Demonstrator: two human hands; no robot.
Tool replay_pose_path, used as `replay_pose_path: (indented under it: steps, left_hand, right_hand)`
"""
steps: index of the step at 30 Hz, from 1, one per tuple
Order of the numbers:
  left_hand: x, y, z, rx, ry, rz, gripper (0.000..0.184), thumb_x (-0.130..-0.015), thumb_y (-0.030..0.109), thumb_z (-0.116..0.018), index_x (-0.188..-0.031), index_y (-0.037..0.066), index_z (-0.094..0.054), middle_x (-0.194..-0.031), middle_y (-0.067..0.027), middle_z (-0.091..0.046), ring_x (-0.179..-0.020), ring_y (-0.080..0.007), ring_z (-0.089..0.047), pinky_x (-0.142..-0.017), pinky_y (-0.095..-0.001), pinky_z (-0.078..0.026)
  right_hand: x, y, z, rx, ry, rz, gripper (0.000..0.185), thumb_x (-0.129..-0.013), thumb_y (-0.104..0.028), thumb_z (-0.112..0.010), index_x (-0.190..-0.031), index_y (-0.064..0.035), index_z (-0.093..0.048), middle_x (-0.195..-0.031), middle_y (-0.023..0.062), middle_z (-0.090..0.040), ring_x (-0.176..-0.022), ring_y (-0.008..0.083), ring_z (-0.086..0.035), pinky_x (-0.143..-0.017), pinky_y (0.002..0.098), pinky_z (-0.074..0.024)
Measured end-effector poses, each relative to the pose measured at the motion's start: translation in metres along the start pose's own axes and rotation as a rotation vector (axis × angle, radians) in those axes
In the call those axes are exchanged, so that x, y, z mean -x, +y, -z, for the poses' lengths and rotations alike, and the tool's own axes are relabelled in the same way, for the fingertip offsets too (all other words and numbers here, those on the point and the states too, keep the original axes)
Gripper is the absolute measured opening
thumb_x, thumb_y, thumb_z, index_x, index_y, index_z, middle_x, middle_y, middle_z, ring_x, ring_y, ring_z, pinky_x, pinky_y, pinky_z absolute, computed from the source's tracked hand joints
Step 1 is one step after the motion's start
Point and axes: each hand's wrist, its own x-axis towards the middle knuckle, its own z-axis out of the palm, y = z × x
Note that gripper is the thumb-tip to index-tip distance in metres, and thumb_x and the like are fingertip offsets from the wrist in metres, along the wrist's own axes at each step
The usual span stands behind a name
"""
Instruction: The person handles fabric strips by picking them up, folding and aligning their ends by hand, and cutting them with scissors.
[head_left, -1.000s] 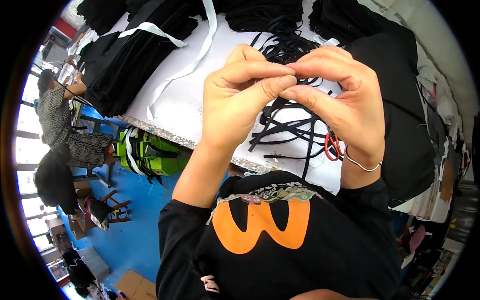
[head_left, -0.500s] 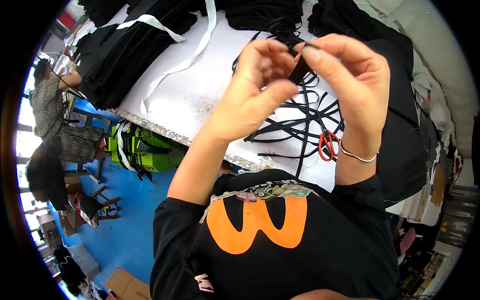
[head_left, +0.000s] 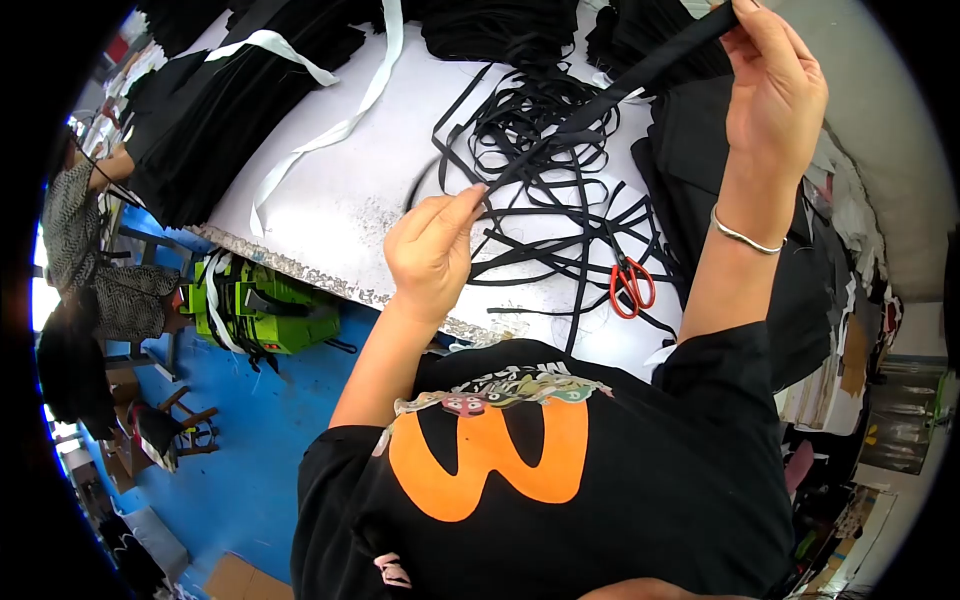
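Note:
A black fabric strip (head_left: 660,70) is stretched diagonally above the table, wide at its upper right end and narrower towards the lower left. My right hand (head_left: 775,105), raised at the upper right, pinches the wide end. Lower down, my left hand (head_left: 430,255) is closed with thumb and finger on the narrow part. Beneath the strip lies a tangle of thin black straps (head_left: 500,130) spread over the white tabletop. Red-handled scissors (head_left: 632,290) rest among the strap ends, below and between my hands.
Stacks of black fabric (head_left: 210,130) lie at the left, with more black cloth (head_left: 690,150) at the right. A white ribbon (head_left: 345,128) trails over the tabletop (head_left: 330,195). Left of the table are a green case (head_left: 285,315) on the blue floor and another person (head_left: 75,235).
My hands have moved apart, the right one up and to the right, the left one down and to the left. The black strip now stretches between them.

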Motion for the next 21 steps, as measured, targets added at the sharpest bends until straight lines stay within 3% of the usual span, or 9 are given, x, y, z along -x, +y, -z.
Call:
replay_pose_path:
  steps: [2,8,10,11,14,16,17,19,21]
  left_hand:
    - [-0.003,-0.011,0.005,-0.13,0.104,-0.182,0.024,-0.071,-0.009,-0.07,-0.094,-0.001,-0.07,-0.072,-0.0105,-0.063,-0.059,-0.0204,-0.06,-0.052,-0.0273,-0.046]
    - [-0.008,-0.007,0.02,-0.14,0.054,-0.127,0.023,-0.072,-0.008,-0.07,-0.094,0.0,-0.069,-0.073,-0.0107,-0.064,-0.058,-0.0208,-0.06,-0.051,-0.0268,-0.046]
    - [-0.006,-0.003,0.022,-0.005,-0.052,0.024,0.014,-0.077,-0.005,-0.068,-0.09,0.0,-0.069,-0.072,-0.0094,-0.064,-0.06,-0.0182,-0.061,-0.053,-0.0278,-0.046]
    - [-0.004,-0.006,0.024,-0.003,-0.05,0.025,0.014,-0.077,-0.005,-0.068,-0.09,0.0,-0.069,-0.072,-0.0094,-0.064,-0.06,-0.0182,-0.061,-0.053,-0.0278,-0.046]
    - [-0.002,-0.011,0.029,0.138,-0.271,0.29,0.013,-0.086,0.005,-0.064,-0.097,-0.001,-0.066,-0.076,-0.0086,-0.066,-0.066,-0.0142,-0.062,-0.059,-0.027,-0.048]
    - [-0.01,-0.007,0.025,0.651,-0.268,0.612,0.024,-0.09,0.015,-0.061,-0.107,-0.002,-0.062,-0.084,-0.0088,-0.067,-0.072,-0.0119,-0.061,-0.064,-0.025,-0.049]
    - [-0.019,-0.001,0.026,0.741,-0.321,0.63,0.032,-0.091,0.02,-0.061,-0.114,-0.002,-0.057,-0.09,-0.0108,-0.067,-0.074,-0.0111,-0.06,-0.067,-0.0231,-0.049]
    - [-0.036,0.014,0.023,0.833,-0.361,0.663,0.031,-0.091,0.019,-0.061,-0.114,-0.002,-0.058,-0.088,-0.0095,-0.066,-0.074,-0.0102,-0.06,-0.068,-0.0229,-0.049]
    - [-0.047,0.031,0.019,0.934,-0.397,0.735,0.026,-0.091,0.018,-0.062,-0.109,-0.001,-0.062,-0.083,-0.0043,-0.065,-0.073,-0.0078,-0.058,-0.068,-0.0225,-0.048]
  right_hand:
    - [0.004,0.002,0.0,-0.024,-0.014,-0.004,0.007,-0.084,-0.003,-0.063,-0.087,0.0015,-0.068,-0.079,0.0031,-0.066,-0.07,0.0075,-0.057,-0.067,0.0193,-0.0442]
    - [0.005,0.012,0.003,-0.036,0.024,-0.013,0.007,-0.084,-0.003,-0.063,-0.086,0.0012,-0.068,-0.079,0.0022,-0.065,-0.07,0.0069,-0.057,-0.066,0.019,-0.0436]
    - [0.007,0.009,0.0,-0.042,0.024,-0.013,0.007,-0.084,-0.003,-0.063,-0.086,0.0012,-0.068,-0.079,0.0022,-0.065,-0.069,0.0068,-0.057,-0.065,0.0188,-0.0436]
    - [0.009,0.004,-0.004,-0.042,-0.013,-0.016,0.007,-0.084,-0.003,-0.063,-0.086,0.0014,-0.068,-0.08,0.0027,-0.066,-0.069,0.007,-0.057,-0.066,0.0187,-0.044]
    - [0.013,0.0,-0.016,0.007,-0.034,-0.027,0.007,-0.084,-0.003,-0.063,-0.086,0.0018,-0.068,-0.081,0.004,-0.067,-0.07,0.0075,-0.059,-0.066,0.0185,-0.0449]
    - [0.018,-0.004,-0.025,0.054,-0.021,-0.034,0.007,-0.084,-0.003,-0.063,-0.087,0.0021,-0.068,-0.082,0.0046,-0.068,-0.07,0.0078,-0.059,-0.066,0.0183,-0.0453]
    - [0.023,-0.009,-0.03,0.023,-0.093,-0.026,0.007,-0.084,-0.003,-0.063,-0.087,0.0022,-0.067,-0.082,0.0051,-0.068,-0.071,0.0081,-0.06,-0.067,0.0182,-0.0456]
    - [0.027,-0.007,-0.036,-0.013,-0.171,-0.023,0.007,-0.084,-0.003,-0.063,-0.087,0.0022,-0.067,-0.082,0.0056,-0.068,-0.072,0.0083,-0.061,-0.067,0.0182,-0.0458]
    - [0.03,0.007,-0.037,0.08,-0.051,-0.028,0.008,-0.085,-0.004,-0.064,-0.087,0.0031,-0.067,-0.082,0.0055,-0.068,-0.071,0.0089,-0.061,-0.068,0.0183,-0.0462]
